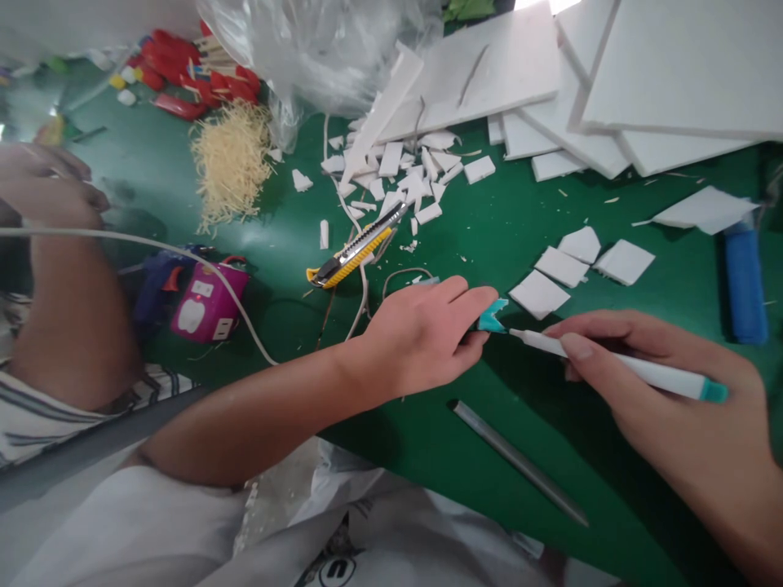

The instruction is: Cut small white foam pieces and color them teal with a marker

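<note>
My left hand (422,330) is closed, pinching a small teal-coloured piece (493,316) with a jagged edge; the fingers hide part of it. In my right hand (679,383) is a white marker pen (654,373) with a teal end, its tip touching or almost touching the teal piece. Beyond my hands, several small white foam pieces (561,266) lie on the green table (465,244). A yellow utility knife (356,246) with its blade out rests left of them. Nearer to me lies a thin grey rod (519,461).
White foam sheets (679,73) are stacked at the back right, with foam scraps (397,167) and a clear plastic bag (330,49) beside them. A blue cylinder (745,281) stands at right. At left, a cable (152,243) crosses a pink power socket (211,302) near another person's arm (70,285).
</note>
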The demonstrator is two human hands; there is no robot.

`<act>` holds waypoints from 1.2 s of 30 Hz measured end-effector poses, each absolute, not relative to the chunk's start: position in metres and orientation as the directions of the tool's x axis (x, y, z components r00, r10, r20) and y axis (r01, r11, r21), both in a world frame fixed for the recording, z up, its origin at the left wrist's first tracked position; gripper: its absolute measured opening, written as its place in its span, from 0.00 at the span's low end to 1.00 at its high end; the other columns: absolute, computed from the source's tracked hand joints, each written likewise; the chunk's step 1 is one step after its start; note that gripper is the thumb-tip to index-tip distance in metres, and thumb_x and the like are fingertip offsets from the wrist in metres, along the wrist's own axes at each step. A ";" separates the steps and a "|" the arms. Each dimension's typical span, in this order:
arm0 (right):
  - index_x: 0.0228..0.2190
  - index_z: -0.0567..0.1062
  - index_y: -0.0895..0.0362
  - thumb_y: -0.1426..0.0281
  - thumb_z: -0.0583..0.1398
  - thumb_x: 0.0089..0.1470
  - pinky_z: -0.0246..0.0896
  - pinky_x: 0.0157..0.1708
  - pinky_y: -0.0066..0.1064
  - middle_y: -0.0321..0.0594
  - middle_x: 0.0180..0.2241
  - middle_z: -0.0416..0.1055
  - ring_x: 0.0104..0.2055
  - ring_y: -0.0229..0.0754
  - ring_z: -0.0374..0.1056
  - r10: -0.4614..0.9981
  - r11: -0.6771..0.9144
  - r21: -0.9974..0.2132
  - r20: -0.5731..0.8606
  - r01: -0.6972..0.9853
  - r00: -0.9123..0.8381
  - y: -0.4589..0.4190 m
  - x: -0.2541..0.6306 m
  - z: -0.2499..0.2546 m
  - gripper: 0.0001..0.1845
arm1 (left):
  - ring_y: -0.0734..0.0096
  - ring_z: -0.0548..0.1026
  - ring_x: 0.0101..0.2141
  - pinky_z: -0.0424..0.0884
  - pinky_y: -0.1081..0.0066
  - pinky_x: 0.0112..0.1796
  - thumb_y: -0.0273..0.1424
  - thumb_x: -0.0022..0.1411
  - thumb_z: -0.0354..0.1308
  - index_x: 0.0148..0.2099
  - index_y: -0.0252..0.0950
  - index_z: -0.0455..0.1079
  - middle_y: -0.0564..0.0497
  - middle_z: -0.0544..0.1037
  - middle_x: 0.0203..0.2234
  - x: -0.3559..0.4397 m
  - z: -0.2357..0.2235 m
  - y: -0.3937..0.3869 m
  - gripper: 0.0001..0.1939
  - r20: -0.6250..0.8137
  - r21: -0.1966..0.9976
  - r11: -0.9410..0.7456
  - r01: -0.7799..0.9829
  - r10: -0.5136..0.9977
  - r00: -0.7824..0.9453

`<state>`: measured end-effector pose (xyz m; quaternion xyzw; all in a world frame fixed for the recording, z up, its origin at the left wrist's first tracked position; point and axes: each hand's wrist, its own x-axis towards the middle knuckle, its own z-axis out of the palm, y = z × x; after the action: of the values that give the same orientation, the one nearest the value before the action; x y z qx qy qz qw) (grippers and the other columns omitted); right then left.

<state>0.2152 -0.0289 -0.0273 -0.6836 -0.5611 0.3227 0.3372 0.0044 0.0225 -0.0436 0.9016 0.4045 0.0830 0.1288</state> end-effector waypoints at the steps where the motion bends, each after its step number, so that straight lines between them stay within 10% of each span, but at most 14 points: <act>1: 0.26 0.80 0.48 0.62 0.65 0.53 0.66 0.26 0.27 0.31 0.23 0.75 0.26 0.35 0.70 0.984 -0.147 -0.820 -0.065 0.552 0.165 -0.029 0.215 -0.027 0.06 | 0.68 0.75 0.32 0.64 0.69 0.29 0.34 0.67 0.51 0.54 0.39 0.69 0.53 0.75 0.34 0.004 -0.043 0.023 0.16 0.044 0.298 -0.639 0.709 0.751 0.659; 36: 0.24 0.79 0.49 0.62 0.65 0.53 0.69 0.26 0.30 0.33 0.25 0.77 0.26 0.39 0.72 0.980 -0.179 -0.825 -0.104 0.536 0.167 -0.030 0.211 -0.021 0.08 | 0.65 0.76 0.35 0.67 0.68 0.31 0.34 0.68 0.51 0.56 0.38 0.69 0.51 0.76 0.37 0.005 -0.041 0.022 0.17 -0.024 0.302 -0.631 0.715 0.744 0.667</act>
<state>0.2108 -0.0297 -0.0215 -0.6895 -0.5498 0.3378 0.3288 0.0054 0.0224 -0.0408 0.9016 0.4045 0.0515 0.1444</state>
